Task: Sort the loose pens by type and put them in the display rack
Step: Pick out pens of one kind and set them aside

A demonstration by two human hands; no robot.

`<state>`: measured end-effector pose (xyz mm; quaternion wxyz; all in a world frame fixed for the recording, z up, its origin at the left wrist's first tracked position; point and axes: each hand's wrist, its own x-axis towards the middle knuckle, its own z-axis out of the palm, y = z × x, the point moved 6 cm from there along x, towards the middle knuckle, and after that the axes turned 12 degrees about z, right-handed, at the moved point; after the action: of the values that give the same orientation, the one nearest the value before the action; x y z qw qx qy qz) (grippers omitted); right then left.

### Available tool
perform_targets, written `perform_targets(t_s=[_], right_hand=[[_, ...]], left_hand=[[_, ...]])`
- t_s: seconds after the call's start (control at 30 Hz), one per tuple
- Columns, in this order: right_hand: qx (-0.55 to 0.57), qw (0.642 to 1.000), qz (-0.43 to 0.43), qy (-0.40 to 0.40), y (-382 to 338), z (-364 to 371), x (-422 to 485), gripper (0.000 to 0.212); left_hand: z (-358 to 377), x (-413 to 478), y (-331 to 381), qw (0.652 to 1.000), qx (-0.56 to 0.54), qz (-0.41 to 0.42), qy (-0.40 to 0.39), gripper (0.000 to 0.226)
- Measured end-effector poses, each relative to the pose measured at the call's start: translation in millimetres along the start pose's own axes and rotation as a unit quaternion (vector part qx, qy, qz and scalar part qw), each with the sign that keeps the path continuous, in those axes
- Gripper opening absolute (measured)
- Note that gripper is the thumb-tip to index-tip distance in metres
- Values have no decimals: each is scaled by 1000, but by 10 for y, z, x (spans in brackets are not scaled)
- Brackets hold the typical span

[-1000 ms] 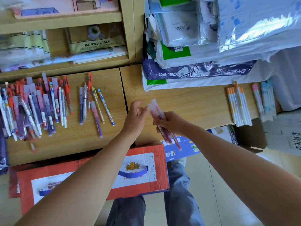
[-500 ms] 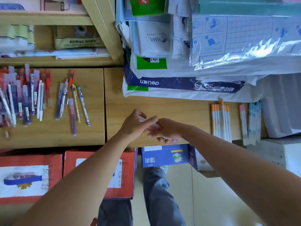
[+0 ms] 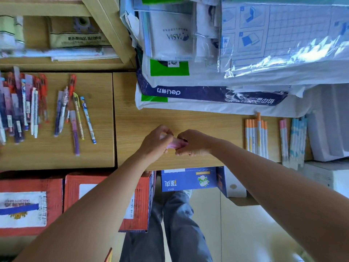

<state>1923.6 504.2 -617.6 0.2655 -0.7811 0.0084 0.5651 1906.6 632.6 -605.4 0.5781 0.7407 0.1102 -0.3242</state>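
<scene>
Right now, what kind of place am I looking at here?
Probably a stationery shop's back counter: wrapped reams of copy paper stacked on the wooden desk, a sorted row of orange-capped white pens, and a heap of loose mixed pens.

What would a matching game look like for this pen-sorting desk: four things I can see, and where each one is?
Things:
1. orange-capped pens
2. pink pens
3. blue box
4. Deli paper pack

Places:
A. below the near edge of the desk
B. gripped between the left hand and the right hand
C. lying in a row on the desk, to the right of the hands
D. at the back of the desk, under a stack of plastic-wrapped sheets

Pairs: 1-C, 2-B, 3-A, 4-D
</scene>
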Motion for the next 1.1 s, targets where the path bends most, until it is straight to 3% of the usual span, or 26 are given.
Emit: perform_targets(t_s=[0.1,0.2,0.37,0.53,0.67,0.73,0.83,0.97,1.1], right_hand=[[-10,1000,-10,11,-21,45,4,15],[3,1000,-7,0,-40,55,-3,17],[-64,997,-10,34,-93,-65,39,15],[-136,987,1,84,-158,-78,80,18],[-146,986,14,83,-162,-45,117,28],[-119,990,24,78,-156,-41,133,31],[-3,992,66,104,-20,-100,112,29],[91,970,136,183,360,-150,-20,33],[131,938,195,254,748,-116,-226,27]], left_hand=[[7,14,33,1000,22,21,6,21],[-96,29,-6,998,52,32,20,17],[-309,-1,-146,994,-40,-22,100,7],[-242,-25,-174,994,-76,-47,68,29],[-290,-26,-175,995,-62,-17,76,21],[-334,-20,-134,991,-71,11,111,22],[-370,3,-127,989,-14,52,136,42],[-170,17,-99,989,115,64,69,32],[189,71,7,989,132,64,20,31]])
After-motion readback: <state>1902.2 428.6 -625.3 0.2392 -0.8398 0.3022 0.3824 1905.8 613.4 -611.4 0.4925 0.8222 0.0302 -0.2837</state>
